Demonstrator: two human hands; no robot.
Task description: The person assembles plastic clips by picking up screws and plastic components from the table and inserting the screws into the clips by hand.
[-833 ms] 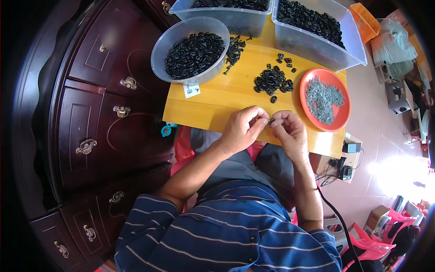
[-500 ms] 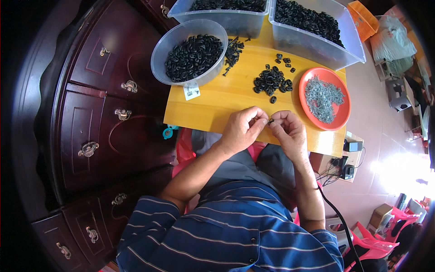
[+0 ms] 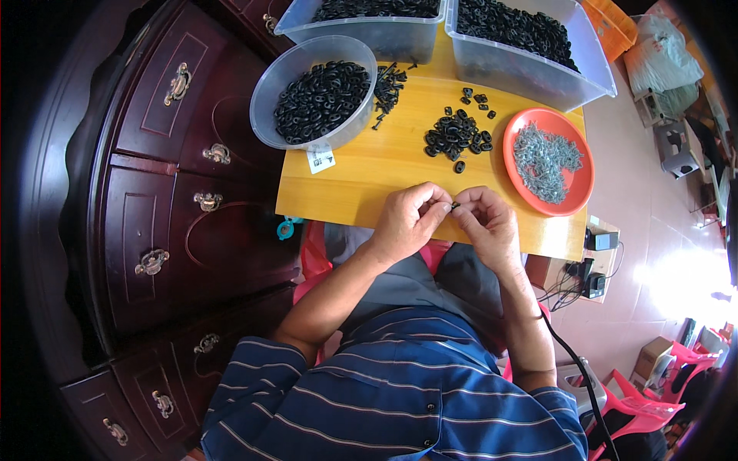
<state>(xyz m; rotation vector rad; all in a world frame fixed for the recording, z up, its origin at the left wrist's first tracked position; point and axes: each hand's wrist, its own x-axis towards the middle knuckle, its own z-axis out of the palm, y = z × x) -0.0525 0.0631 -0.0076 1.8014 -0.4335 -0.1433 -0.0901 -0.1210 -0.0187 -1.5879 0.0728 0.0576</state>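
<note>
My left hand and my right hand meet fingertip to fingertip above the front edge of the yellow table. Between them shows a small black part, pinched by the right thumb and fingers. The left thumb and forefinger are pressed together against it; whatever they grip is hidden. Just beyond lies a loose pile of small black oval parts with holes. An orange-red plate of silvery screws stands to the right of the pile.
At the back left is a round clear tub of black parts, with black screws scattered beside it. Two clear bins line the far edge. Dark wooden drawers flank the left. A black cable runs past my right arm.
The black part between my fingertips has turned slightly and shows less of its ring shape. Both hands stay nearly in place, while the view has shifted a little.
</note>
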